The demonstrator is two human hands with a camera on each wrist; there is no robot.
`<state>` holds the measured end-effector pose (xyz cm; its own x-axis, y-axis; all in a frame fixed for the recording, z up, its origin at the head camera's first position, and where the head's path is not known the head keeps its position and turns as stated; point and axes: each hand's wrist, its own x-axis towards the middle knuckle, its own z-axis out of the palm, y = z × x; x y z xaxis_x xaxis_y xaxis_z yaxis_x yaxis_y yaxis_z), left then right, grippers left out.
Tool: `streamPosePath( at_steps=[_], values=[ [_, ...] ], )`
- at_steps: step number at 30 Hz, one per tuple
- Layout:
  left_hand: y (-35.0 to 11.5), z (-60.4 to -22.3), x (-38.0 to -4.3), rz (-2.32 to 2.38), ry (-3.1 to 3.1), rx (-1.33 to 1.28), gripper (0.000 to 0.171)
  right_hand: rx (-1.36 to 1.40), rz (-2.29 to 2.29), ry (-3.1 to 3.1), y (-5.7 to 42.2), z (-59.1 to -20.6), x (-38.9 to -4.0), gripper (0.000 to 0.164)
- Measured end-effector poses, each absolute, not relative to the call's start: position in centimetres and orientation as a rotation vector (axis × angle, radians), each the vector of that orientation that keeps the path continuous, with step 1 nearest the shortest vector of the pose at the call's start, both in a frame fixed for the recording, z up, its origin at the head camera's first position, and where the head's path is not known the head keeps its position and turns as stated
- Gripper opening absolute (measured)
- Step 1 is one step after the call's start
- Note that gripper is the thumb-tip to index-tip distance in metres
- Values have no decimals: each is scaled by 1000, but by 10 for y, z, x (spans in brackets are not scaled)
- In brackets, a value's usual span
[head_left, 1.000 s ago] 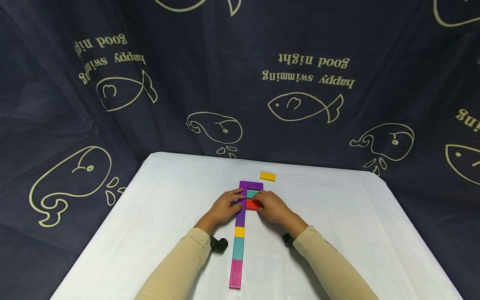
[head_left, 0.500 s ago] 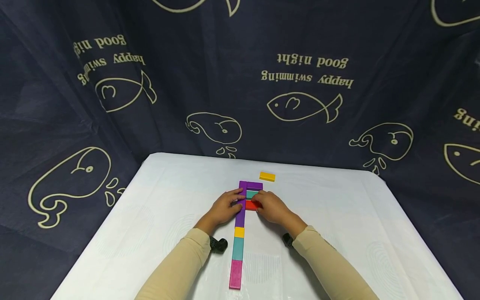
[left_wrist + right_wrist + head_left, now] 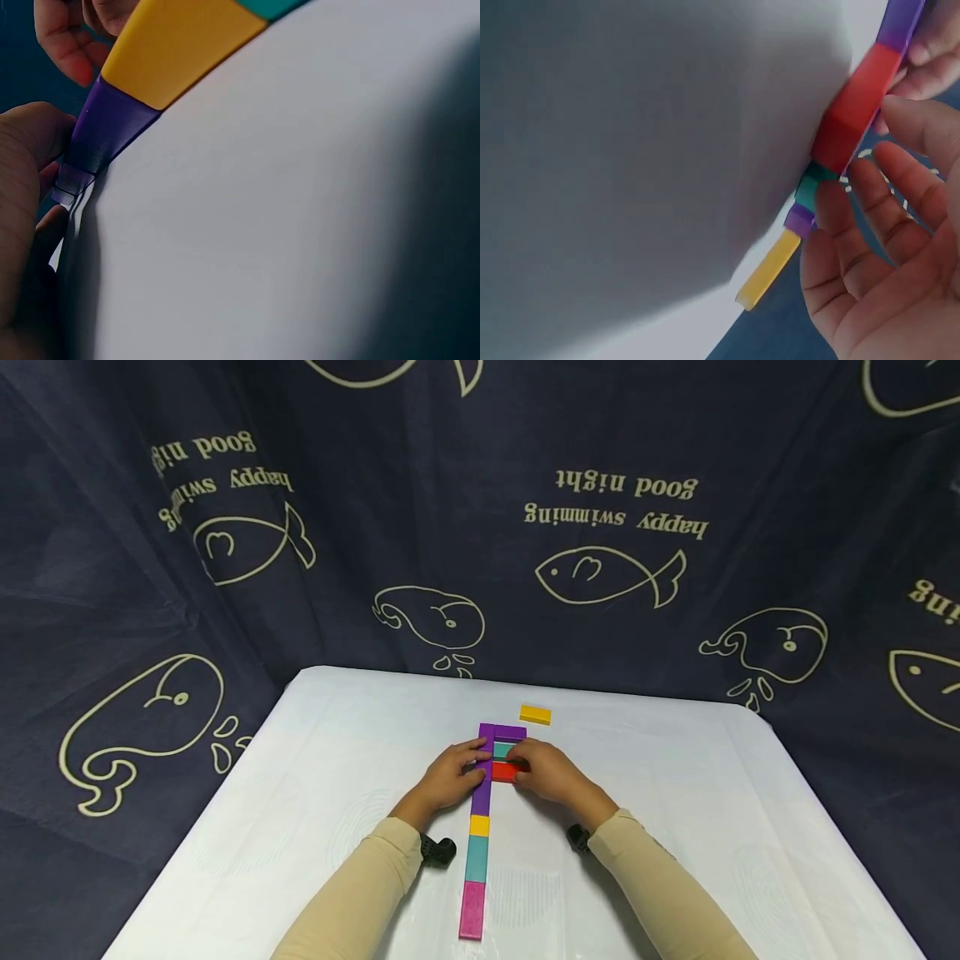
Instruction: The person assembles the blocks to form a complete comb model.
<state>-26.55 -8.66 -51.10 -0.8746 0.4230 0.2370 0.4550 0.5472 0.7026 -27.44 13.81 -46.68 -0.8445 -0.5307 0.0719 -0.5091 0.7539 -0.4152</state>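
Note:
My left hand (image 3: 448,774) rests its thumb and fingertips on the left side of the purple blocks (image 3: 481,799) in a long row. To the right of that row, my right hand (image 3: 553,772) has its fingertips at the right end of a red block (image 3: 503,772). In the right wrist view, the fingers are loosely bent, with thumb and index finger apart above the red block's edge. Behind the red one lies a teal block (image 3: 502,750), partly hidden by the right fingers. Another purple block (image 3: 510,733) sticks out to the right at the row's far end.
Toward the person the row continues with a yellow block (image 3: 479,826), a teal block (image 3: 477,858) and a pink block (image 3: 472,910). A loose yellow block (image 3: 536,715) lies beyond the far end. The white table (image 3: 675,827) backs onto a dark printed curtain (image 3: 465,510).
My right fingertips have drawn back slightly to the right along the red block. My left hand and the blocks stay in place.

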Motion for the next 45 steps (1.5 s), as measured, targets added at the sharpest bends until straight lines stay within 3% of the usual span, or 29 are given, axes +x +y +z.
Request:
streamPosePath(
  at_steps=[11, 27, 39, 45],
  values=[
    [-85, -513, -267, -1254, -2746, -754, 36, -706, -838, 2902, 161, -451, -305, 25],
    [-87, -515, -269, -1249, -2762, -737, 36, -444, -921, 2940, 174, -459, -352, 28],
    [-88, -515, -267, -1232, -2792, -722, 36, -298, -877, 2917, 167, -470, -359, 40],
    [-88, -515, -268, -1242, -2774, -724, 36, -269, -839, 2922, 165, -472, -361, 38]
  ],
)
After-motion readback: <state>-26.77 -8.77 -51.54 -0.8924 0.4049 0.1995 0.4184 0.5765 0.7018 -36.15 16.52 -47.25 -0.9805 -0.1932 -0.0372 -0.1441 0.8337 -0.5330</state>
